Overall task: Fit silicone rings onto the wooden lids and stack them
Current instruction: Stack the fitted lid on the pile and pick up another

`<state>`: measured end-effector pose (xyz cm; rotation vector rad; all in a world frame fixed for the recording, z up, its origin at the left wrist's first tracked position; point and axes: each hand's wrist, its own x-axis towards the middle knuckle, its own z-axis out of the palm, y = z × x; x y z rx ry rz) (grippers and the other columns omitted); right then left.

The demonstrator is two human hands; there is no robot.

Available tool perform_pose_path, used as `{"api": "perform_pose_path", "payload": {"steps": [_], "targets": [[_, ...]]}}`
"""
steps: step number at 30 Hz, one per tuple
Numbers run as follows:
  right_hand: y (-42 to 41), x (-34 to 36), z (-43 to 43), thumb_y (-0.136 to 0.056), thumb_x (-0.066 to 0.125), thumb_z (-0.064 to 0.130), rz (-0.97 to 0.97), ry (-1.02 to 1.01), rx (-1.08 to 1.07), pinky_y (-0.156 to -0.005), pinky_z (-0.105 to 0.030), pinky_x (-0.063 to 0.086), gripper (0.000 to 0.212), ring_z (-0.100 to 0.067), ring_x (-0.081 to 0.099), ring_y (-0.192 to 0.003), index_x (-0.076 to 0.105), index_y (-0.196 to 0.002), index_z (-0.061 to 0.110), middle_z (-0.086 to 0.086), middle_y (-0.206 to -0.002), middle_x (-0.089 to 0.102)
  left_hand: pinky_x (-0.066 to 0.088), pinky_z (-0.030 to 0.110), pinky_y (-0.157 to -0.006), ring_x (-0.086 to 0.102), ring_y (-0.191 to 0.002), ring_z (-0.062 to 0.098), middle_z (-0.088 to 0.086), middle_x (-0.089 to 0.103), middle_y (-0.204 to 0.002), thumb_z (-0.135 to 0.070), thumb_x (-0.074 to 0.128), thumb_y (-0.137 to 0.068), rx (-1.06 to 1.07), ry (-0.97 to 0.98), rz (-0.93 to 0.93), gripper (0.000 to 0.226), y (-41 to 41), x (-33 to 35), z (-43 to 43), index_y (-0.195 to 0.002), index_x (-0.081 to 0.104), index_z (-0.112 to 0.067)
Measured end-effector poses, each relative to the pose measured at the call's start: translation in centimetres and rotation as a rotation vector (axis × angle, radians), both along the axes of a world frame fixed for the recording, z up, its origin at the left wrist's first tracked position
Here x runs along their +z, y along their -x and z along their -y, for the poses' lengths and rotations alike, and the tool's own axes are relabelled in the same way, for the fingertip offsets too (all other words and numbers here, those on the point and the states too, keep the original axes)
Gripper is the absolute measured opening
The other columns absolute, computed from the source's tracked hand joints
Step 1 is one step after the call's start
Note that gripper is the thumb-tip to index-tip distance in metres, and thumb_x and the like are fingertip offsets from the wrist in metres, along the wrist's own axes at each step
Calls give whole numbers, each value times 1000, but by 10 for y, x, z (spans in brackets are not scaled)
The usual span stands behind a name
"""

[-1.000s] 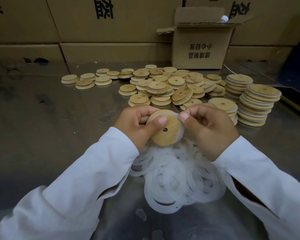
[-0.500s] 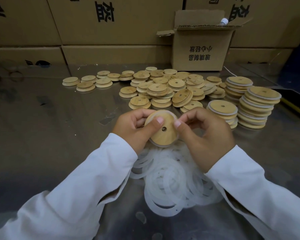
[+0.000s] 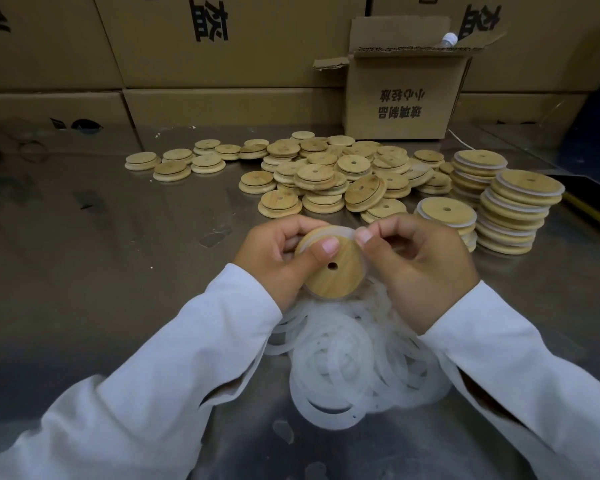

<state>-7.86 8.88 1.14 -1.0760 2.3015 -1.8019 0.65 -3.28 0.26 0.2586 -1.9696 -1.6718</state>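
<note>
Left hand (image 3: 274, 258): thumb (image 3: 321, 251) pressed flat on the face of the lid (image 3: 340, 282), other fingers curled behind it. This is a firm grip, with the lid held clear of the table (image 3: 118, 258).

Right hand (image 3: 426, 271): thumb and forefinger pinch the ring (image 3: 336, 231) at the lid's upper right rim. The remaining fingers are curled and hold nothing else.

Lid: tilted, face toward the camera, hole just below centre. The ring shows as a pale band along the upper rim. Whether it is seated round the far and lower edge cannot be told.

Key relation: the stretch of ring being worked lies directly at the right fingertips, at upper right. The left hand only steadies the lid. Judgement: the next move is to run the pinch round the rim, or to turn the lid under it.

Below the hands: loose rings (image 3: 340, 375) in a heap on the table.

Beyond: bare lids (image 3: 323, 174) in a spread pile.

Right of the hands: ringed stacks (image 3: 520, 213), nearer the right hand, so that hand would likely place the lid.
</note>
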Motion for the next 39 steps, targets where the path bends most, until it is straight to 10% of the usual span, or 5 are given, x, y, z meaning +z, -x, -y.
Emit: {"api": "perform_pose_path", "payload": {"steps": [16,39], "targets": [[-1,6,-4,-81,63,7,56,51,158,-68,-14,47,19,-4,57,-70,63,-77,26,9,-73,62,53,41,-79,65,-78,19,5,69,-80,-29,60,-63,75,-114,-23,30,-1,0,4,-89,65,-16],[9,6,-3,-77,68,15,219,-62,211,-60,-19,49,4,-9,56,-57,64,-76,15,-4,-67,63,55,36,-73,68,-79,12,-5,73,-81,-32,75,-67,58,-168,-18,31,2,-4,6,-95,65,-23]]}}
